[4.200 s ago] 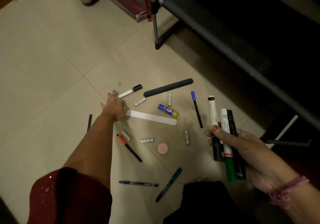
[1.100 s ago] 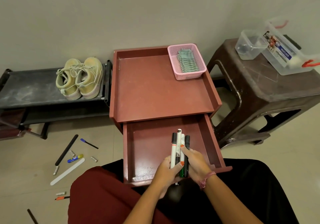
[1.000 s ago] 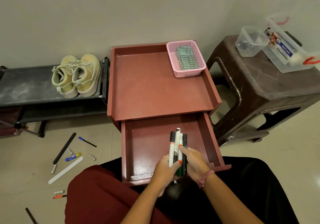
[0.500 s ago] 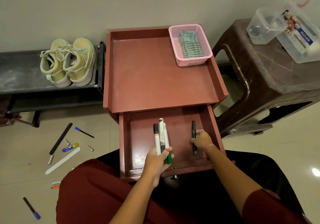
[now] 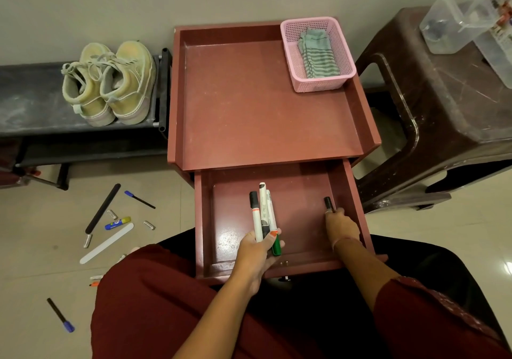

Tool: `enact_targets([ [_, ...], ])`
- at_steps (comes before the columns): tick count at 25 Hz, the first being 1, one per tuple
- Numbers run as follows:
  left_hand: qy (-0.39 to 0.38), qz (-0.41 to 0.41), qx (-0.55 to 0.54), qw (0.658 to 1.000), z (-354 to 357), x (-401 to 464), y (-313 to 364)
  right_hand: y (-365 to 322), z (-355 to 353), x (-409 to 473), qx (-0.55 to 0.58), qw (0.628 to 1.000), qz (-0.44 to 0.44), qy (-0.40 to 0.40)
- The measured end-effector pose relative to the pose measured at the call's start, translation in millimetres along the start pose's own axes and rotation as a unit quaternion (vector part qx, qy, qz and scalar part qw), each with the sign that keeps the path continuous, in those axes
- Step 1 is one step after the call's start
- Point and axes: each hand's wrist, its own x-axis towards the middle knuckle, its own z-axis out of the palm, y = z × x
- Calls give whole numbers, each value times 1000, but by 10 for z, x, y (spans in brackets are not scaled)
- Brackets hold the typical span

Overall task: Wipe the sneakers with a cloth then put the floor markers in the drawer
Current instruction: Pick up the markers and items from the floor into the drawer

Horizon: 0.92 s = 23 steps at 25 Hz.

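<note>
Head view: left hand [image 5: 256, 250] grips three markers [image 5: 263, 214] over drawer [image 5: 357, 192]; right hand [image 5: 339, 224] holds black marker [image 5: 328, 202].

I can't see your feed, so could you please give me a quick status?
Left hand grips three markers over open drawer. Right hand holds black marker inside. Nothing in the way.
</note>
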Motion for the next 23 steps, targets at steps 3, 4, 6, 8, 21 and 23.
enact_targets([
  [3,-4,-4,-8,1000,13,1,-11,-154,-106,-82,57,998,25,-8],
  [4,-7,-6,-10,1000,19,1,-14,-224,-139,-121,130,991,11,-13],
  [6,-12,-10,-9,1000,30,1,-23,-355,-245,-260,397,912,-13,-98],
  [8,-22,-13,-3,1000,39,1,-38,-459,-365,-467,605,748,-19,-272],
  [21,30,-24,-15,999,27,11,-49,-327,-99,-11,377,923,52,-52],
  [23,35,-24,-19,999,38,21,-45,-213,31,96,208,977,32,-15],
])
